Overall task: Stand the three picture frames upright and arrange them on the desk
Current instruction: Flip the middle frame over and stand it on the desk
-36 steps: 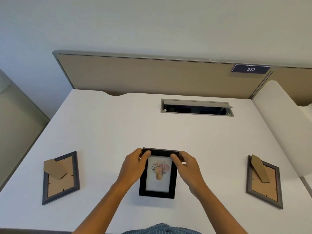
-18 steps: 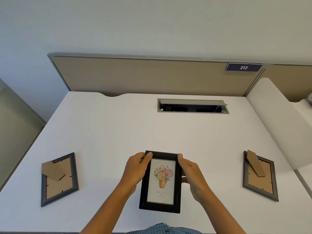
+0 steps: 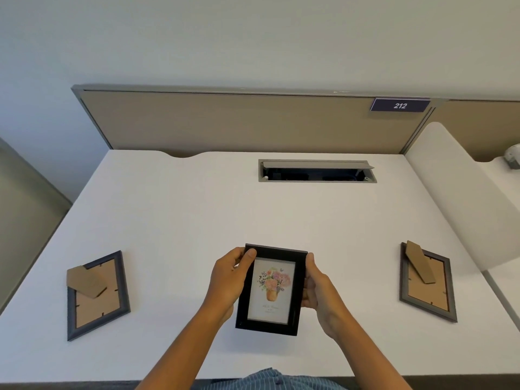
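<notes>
A black picture frame [image 3: 271, 289] with a flower print faces me, lifted and tilted above the front middle of the white desk [image 3: 225, 209]. My left hand [image 3: 229, 280] grips its left edge, thumb on the top corner. My right hand [image 3: 319, 287] holds its right edge, fingers behind it. A grey frame [image 3: 97, 295] lies face down at the left, its cardboard stand folded out. Another grey frame [image 3: 427, 285] lies face down at the right, stand on top.
An open cable hatch [image 3: 316, 171] is set into the desk at the back middle. A tan partition [image 3: 239, 122] with a "212" sign [image 3: 399, 105] closes the far edge. A white side divider [image 3: 455, 192] borders the right.
Both hands have lifted the black frame off the desk and tipped its front up toward me. The two grey frames have not moved.
</notes>
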Motion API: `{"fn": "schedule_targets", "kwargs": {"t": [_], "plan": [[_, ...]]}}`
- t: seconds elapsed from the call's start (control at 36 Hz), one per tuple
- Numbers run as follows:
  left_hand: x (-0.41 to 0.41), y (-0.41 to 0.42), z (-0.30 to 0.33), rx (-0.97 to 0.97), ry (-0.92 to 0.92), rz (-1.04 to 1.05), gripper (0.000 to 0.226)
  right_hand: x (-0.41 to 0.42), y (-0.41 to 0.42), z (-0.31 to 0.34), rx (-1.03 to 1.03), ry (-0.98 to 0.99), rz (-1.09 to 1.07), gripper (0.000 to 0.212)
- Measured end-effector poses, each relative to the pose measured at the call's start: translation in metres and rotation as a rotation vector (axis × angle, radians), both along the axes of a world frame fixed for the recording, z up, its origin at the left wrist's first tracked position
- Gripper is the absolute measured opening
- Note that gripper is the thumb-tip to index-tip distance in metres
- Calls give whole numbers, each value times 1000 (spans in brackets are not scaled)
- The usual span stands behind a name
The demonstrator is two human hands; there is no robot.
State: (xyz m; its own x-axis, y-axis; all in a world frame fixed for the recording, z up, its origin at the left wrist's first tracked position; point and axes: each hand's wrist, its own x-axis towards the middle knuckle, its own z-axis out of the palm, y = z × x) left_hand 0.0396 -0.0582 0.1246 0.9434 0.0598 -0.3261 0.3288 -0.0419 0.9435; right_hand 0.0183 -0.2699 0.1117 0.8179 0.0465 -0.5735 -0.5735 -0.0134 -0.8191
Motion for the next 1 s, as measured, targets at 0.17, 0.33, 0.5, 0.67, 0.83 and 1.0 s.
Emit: {"fn": "schedule_targets", "kwargs": {"t": [0.17,0.33,0.5,0.67,0.83,1.0], "plan": [[1,-5,1,-35,-9,-38,20,0,-5,-2,36,18,-86,86],[7,-13,3,-51,-4,-99,18,5,-16,-4,66,26,-167,103],[17,-22,1,-77,18,-143,19,14,-23,-3,89,14,-197,108],[30,-38,-4,-59,19,-137,20,26,-23,2,74,15,-271,94],[42,-49,-15,-6,7,-151,28,36,-25,-3,10,25,-272,71],[56,-55,-21,8,4,-130,28,48,-26,-6,-13,51,-250,71]]}}
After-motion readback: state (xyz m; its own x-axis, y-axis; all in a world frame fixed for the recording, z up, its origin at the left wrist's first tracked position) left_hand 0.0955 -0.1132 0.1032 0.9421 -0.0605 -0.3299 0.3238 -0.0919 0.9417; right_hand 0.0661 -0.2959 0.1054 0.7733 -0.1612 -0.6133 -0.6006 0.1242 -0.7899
